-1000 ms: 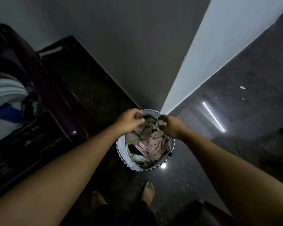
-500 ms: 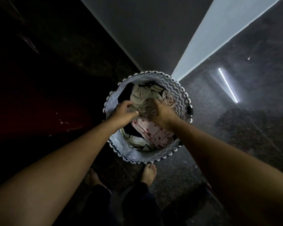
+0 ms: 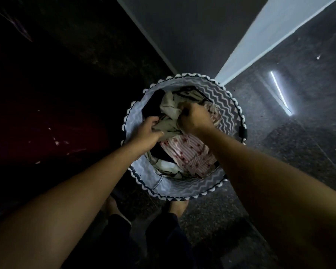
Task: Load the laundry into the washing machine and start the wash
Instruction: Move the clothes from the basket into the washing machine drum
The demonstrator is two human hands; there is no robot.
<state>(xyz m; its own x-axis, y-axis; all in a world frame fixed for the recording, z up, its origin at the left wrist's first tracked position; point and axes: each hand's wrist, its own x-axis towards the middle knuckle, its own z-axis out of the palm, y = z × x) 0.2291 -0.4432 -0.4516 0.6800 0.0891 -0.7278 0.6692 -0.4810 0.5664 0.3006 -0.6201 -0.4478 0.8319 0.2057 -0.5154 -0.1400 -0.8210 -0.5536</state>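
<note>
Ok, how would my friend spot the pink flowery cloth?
Find the round zigzag laundry basket on the dark floor. Inside, on the near side, lies the pink cloth. Only it is pink with small red flowers; the others are beige, white or dark.

We work from a single view, a wide-angle camera worn on the head. It faces forward and steeply down, almost straight into the laundry basket (image 3: pixel 227 105) on the floor (image 3: pixel 299 156). Both forearms enter from the lower corners and fill much of the lower half, so the range is close. The left hand (image 3: pixel 148 133) and right hand (image 3: pixel 194 121) meet near frame centre, on the laundry (image 3: pixel 188 154). Bare feet (image 3: pixel 177 207) show just below the basket. Wall (image 3: pixel 182 35) edges run slanted across the top.
</note>
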